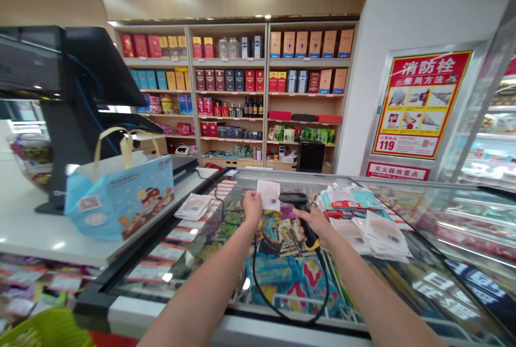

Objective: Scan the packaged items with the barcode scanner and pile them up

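Note:
My left hand point(252, 208) pinches the edge of a small white packet point(269, 195) with a printed label, held up above the glass freezer top. In my right hand point(316, 222) is a black barcode scanner point(296, 200), gripped by its handle, its head turned toward the packet a short gap away. The scanner's black cable point(291, 321) loops down over the glass. To the right lies a pile of similar white packets point(381, 235), and behind it a stack of red and light-blue packets point(349, 198). A few more white packets point(194, 206) rest on the glass at the left.
A light-blue paper bag point(121, 196) stands on the white counter point(24, 228) at the left, beside a black checkout screen point(100, 67). Goods show beneath the freezer glass point(189, 266). Shelves of boxed goods point(229, 80) line the back wall. A green basket point(48, 330) sits low at the left.

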A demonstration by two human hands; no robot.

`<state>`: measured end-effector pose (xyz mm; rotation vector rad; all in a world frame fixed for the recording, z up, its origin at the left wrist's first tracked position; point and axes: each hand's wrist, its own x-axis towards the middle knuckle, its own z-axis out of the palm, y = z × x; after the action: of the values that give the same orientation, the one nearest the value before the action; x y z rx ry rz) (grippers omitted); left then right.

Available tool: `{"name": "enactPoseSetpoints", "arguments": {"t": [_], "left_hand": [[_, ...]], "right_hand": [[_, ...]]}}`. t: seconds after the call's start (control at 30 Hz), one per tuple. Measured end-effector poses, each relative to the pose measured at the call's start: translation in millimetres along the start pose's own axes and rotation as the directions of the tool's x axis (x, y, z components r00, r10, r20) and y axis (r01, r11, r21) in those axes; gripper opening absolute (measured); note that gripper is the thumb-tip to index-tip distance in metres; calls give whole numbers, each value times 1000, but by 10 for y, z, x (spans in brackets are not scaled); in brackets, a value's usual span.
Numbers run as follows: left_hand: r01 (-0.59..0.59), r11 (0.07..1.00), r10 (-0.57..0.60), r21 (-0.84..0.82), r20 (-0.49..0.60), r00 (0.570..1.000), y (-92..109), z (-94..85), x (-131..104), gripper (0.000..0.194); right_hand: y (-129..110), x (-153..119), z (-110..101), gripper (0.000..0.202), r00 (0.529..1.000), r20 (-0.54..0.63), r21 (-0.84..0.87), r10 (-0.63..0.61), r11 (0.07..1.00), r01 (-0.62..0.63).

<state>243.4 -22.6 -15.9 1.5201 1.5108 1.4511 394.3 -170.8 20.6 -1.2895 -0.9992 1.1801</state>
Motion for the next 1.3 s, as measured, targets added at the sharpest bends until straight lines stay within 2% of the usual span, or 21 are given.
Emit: {"name": "enactPoseSetpoints", "arguments": {"t": [0.23, 0.33, 0.43, 0.53, 0.73, 0.83, 0.93, 1.07, 1.13, 1.2, 1.3], "left_hand": [[31, 994, -15, 105, -147, 989, -335, -1107, 515, 10], [50, 977, -6, 207, -209, 978, -477, -1532, 709, 11], [54, 937, 28, 344, -228, 973, -598, -1852, 863, 13], [54, 878, 46, 475, -197, 979, -702, -2024, 968, 14], [52, 783, 37, 620, -130, 991, -924, -2066, 1053, 11], [5, 777, 104, 629, -136, 985, -988, -2057, 1056, 15], [-22, 782, 167, 623, -175, 970, -946, -2044, 1024, 18], [-103, 793, 251, 600, -168, 953, -743, -1945, 919, 16], [-125, 801, 244, 586, -128, 961, -617, -1828, 841, 16], [-138, 804, 213, 579, -62, 975, -494, -1658, 742, 17], [-174, 802, 162, 571, 73, 984, -312, -1309, 540, 19]], "right_hand": [[-34, 301, 1024, 26, 983, 181, -61, 35, 998, -24], [1, 435, 1439, 27, 967, 252, -60, 42, 998, -28], [38, 547, 1787, 28, 956, 290, -66, 38, 998, -20], [79, 633, 2041, 29, 948, 316, -92, 38, 996, -10], [190, 753, 2262, 30, 943, 332, -103, 37, 995, -2], [210, 765, 2274, 31, 949, 311, -99, 44, 995, -13], [185, 745, 2218, 31, 951, 308, -95, 30, 995, -1], [133, 703, 1995, 28, 960, 278, -67, 21, 998, -3], [111, 671, 1818, 25, 969, 247, -43, 12, 999, -2], [91, 624, 1610, 24, 977, 215, -21, -10, 1000, 15], [60, 528, 1259, 24, 988, 145, -10, -44, 999, 46]]}}
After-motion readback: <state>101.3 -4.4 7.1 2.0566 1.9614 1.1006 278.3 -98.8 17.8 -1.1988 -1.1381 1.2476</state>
